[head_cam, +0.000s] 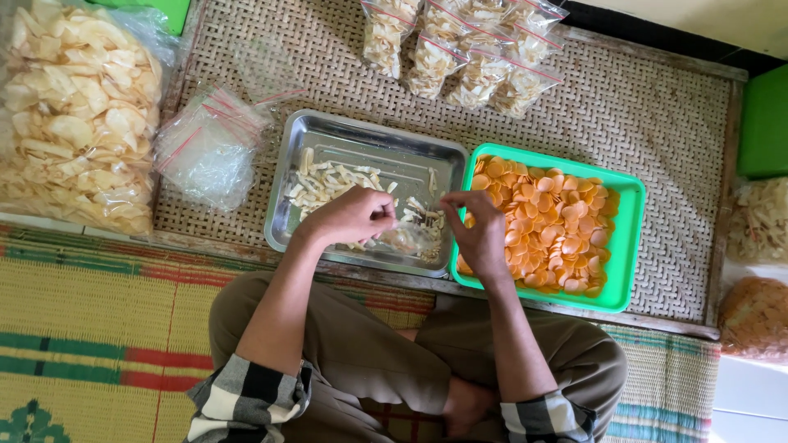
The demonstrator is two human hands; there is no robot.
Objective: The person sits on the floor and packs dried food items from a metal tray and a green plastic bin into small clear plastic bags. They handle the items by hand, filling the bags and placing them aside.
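Observation:
My left hand hovers over a metal tray of pale cracker strips and holds a small clear bag partly filled with them. My right hand pinches the same bag's right side, just at the edge of a green tray full of round orange crackers. I sit cross-legged behind both trays.
Several filled, sealed bags lie at the back of the woven bamboo platform. A pile of empty clear bags lies left of the metal tray. A big sack of pale chips is at far left. More bagged crackers sit at right.

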